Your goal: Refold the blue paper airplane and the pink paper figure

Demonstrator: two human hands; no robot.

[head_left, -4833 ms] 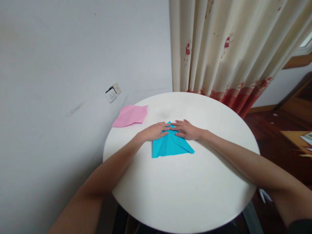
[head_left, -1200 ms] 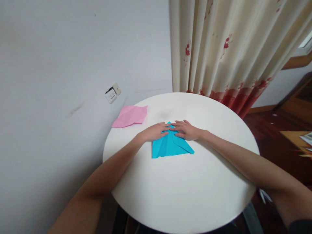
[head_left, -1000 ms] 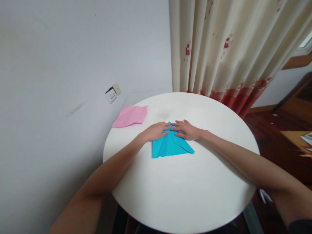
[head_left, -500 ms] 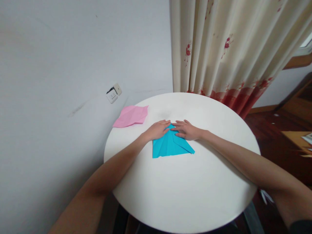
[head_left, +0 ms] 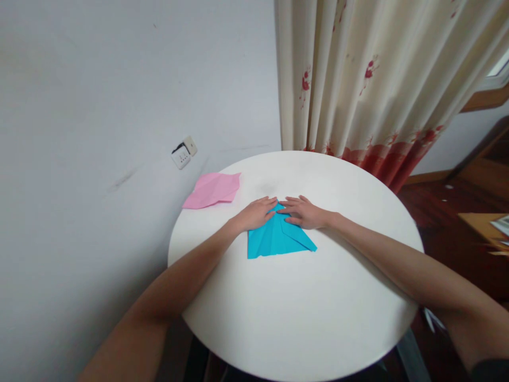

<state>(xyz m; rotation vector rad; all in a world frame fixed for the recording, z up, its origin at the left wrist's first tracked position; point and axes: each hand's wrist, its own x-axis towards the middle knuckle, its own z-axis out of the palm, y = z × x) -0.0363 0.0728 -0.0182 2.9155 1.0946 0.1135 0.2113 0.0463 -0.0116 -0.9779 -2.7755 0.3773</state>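
A folded blue paper (head_left: 276, 240), roughly triangular with its point away from me, lies on the round white table (head_left: 302, 302). My left hand (head_left: 254, 213) lies flat on the paper's upper left part, fingers together near the tip. My right hand (head_left: 304, 212) presses flat on the upper right flap, its fingertips meeting the left hand's at the tip. Neither hand grips anything; both press down on the paper.
A creased pink paper (head_left: 212, 189) lies at the table's far left edge by the grey wall. A wall socket (head_left: 183, 154) sits behind it. A cream curtain with red flowers (head_left: 369, 85) hangs beyond the table. Wooden furniture (head_left: 483, 225) stands to the right.
My left hand's fingers have shifted slightly up toward the paper's tip. The right hand and the paper have stayed in place.
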